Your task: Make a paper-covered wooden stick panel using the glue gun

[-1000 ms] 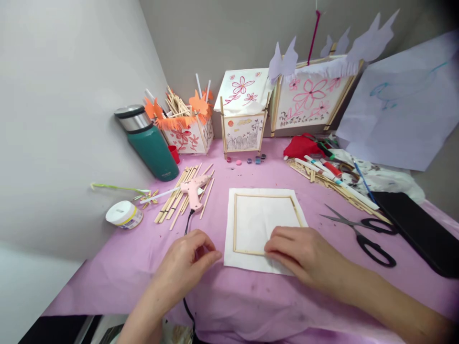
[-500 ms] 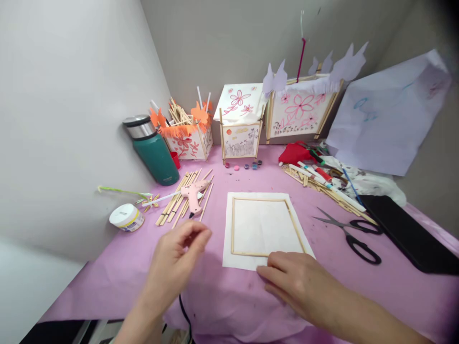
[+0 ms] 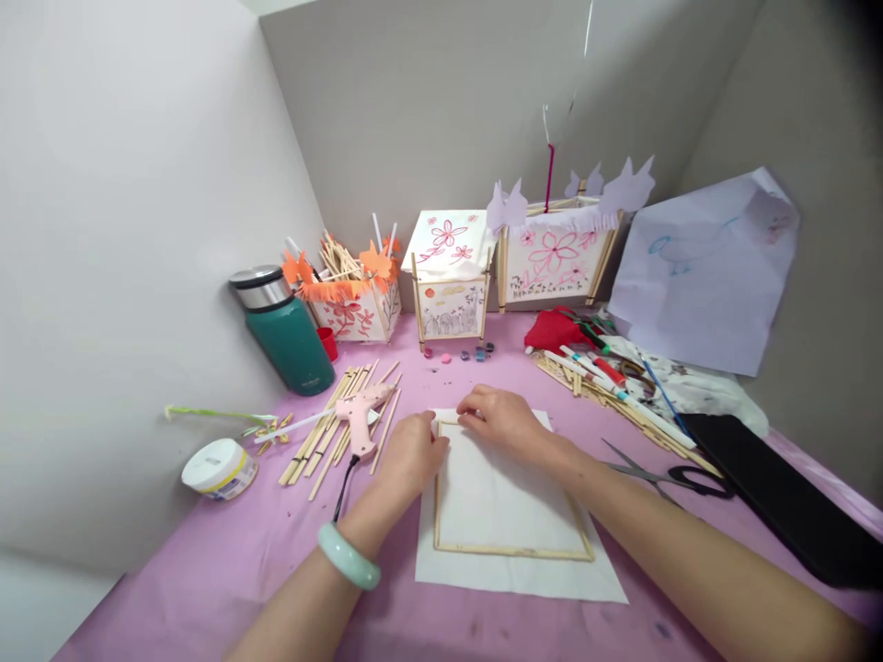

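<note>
A white paper sheet [image 3: 514,575] lies on the pink table cover [image 3: 227,561] with a square frame of thin wooden sticks [image 3: 514,551] on top of it. My left hand [image 3: 410,457] rests on the frame's left side near its far corner, fingers curled down onto the stick. My right hand [image 3: 500,418] presses on the frame's far edge with fingers bent onto it. A pale green bangle [image 3: 347,558] sits on my left wrist. The frame's far left corner is hidden under both hands.
A pink glue gun [image 3: 360,418] lies on loose sticks [image 3: 324,432] to the left, by a green flask [image 3: 284,329] and a glue pot [image 3: 217,468]. Paper lanterns [image 3: 448,276] stand at the back. Scissors [image 3: 655,473], markers [image 3: 607,368] and a black slab [image 3: 773,483] lie right.
Both hands moved away from me, from the sheet's near edge to the frame's far left corner. The view tilted up, so the sheet sits lower in the picture.
</note>
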A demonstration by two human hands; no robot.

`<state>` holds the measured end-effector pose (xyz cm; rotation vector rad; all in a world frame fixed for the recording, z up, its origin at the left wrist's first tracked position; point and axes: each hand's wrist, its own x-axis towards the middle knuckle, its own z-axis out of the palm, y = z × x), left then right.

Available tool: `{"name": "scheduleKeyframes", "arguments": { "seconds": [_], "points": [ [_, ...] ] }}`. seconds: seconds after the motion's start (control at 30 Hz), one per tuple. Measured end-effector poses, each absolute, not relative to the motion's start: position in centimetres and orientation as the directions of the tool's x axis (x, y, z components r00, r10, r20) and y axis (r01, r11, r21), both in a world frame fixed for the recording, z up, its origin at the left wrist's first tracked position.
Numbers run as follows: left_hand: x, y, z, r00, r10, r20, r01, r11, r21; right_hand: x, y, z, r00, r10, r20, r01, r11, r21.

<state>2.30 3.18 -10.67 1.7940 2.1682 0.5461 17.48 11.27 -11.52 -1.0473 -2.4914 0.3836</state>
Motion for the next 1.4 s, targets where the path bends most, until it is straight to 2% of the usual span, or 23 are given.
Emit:
{"name": "scheduleKeyframes", "arguments": {
  "seconds": [0.23, 0.57, 0.83, 1.2, 1.4],
  "points": [
    [2.3, 3.2, -11.7, -0.171, 0.984, 0.043, 0.883, 0.133, 0.451, 17.5, 11.1, -13.7, -0.607, 0.732, 0.31, 0.603, 0.678, -0.419],
    [1.9, 3.3, -12.1, -0.161, 0.987, -0.001, 0.824, 0.135, 0.551, 17.2, 11.4, -14.2, -0.595, 0.741, 0.311, 0.588, 0.665, -0.46],
    [1.7, 3.3, -12.3, -0.147, 0.989, 0.0, 0.831, 0.124, 0.542, 17.2, 11.5, -14.3, -0.599, 0.733, 0.322, 0.56, 0.671, -0.486],
    [1.7, 3.3, -12.0, -0.123, 0.989, -0.078, 0.828, 0.146, 0.542, 17.1, 11.6, -14.6, -0.623, 0.7, 0.349, 0.51, 0.702, -0.497],
    [1.6, 3.4, -12.0, -0.124, 0.988, -0.091, 0.824, 0.154, 0.546, 17.0, 11.5, -14.6, -0.618, 0.704, 0.351, 0.534, 0.703, -0.469]
  ]
}}
